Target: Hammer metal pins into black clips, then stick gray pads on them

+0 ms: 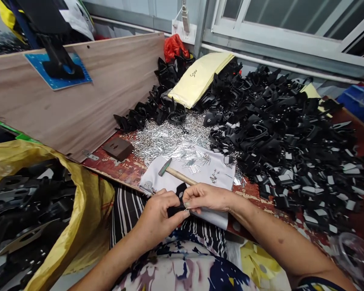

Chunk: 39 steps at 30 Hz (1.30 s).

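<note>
My left hand [161, 216] is closed round a black plastic part [181, 189], thumb stretched along its near side. Against the same part, the fingertips of my right hand [208, 197] pinch a tiny silvery metal piece [187, 209], mostly covered by the fingers. Both hands meet over my lap at the table's front edge. Just beyond them a hammer [179, 175] with a wooden handle lies on a white cloth [153, 171]; my right hand hides the handle's end. Several small metal fittings [214, 176] rest on the cloth to the right.
Loose silvery pins [170, 139] form a heap behind the hammer. Black plastic parts [261, 121] are piled across the right and back, with yellow sheets [202, 79] on top. A brown block [118, 148] sits by a wooden board [109, 76]. At left stands a yellow sack [91, 202] of black parts.
</note>
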Each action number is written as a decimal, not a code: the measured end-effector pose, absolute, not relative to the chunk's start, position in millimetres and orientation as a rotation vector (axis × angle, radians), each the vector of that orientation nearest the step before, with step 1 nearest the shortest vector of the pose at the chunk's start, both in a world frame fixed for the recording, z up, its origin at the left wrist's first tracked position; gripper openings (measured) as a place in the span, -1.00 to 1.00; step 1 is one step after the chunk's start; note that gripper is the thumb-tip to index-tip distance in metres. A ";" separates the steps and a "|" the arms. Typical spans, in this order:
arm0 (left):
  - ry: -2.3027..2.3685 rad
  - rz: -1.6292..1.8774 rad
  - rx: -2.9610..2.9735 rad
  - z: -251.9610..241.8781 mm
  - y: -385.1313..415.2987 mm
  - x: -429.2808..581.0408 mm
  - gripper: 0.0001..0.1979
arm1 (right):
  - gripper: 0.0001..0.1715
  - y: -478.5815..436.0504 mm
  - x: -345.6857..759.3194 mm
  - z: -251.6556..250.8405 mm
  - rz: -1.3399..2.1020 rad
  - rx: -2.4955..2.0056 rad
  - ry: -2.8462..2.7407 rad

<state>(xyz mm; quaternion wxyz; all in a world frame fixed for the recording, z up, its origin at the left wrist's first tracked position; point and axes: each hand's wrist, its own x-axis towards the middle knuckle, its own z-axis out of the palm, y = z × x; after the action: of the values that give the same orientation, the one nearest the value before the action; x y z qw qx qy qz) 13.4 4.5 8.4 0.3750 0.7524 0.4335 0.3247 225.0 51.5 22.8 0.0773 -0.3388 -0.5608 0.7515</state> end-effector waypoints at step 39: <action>0.840 1.212 0.414 -2.3 14.0 14.6 -0.65 | -0.84 33.9 180.0 41.9 0.422 -0.953 -2.219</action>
<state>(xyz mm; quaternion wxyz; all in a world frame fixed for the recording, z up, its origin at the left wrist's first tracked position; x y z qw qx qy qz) 14.6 14.0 -2.3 0.7208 0.1873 0.3799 0.5486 180.0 33.9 41.9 0.3381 -0.3657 -0.8519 0.1621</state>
